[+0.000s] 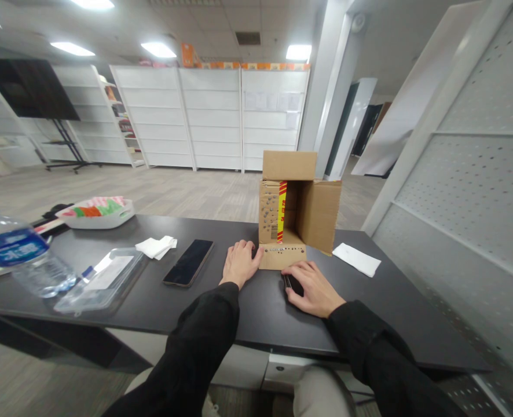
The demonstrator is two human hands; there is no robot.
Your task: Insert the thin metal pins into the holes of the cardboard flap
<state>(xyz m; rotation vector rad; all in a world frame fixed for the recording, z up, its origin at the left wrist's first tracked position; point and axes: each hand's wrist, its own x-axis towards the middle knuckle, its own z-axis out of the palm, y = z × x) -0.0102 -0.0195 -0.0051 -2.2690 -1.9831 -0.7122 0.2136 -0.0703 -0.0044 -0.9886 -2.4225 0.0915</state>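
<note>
Head view: cardboard box just beyond both hands.

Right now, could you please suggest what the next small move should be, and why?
I might lift the dark object slightly towards the cardboard box. The right hand already has it, the box's opening faces the person, and the lower flap is folded out just ahead. The left hand is at the flap's left edge, so it could perhaps steady it.
</note>
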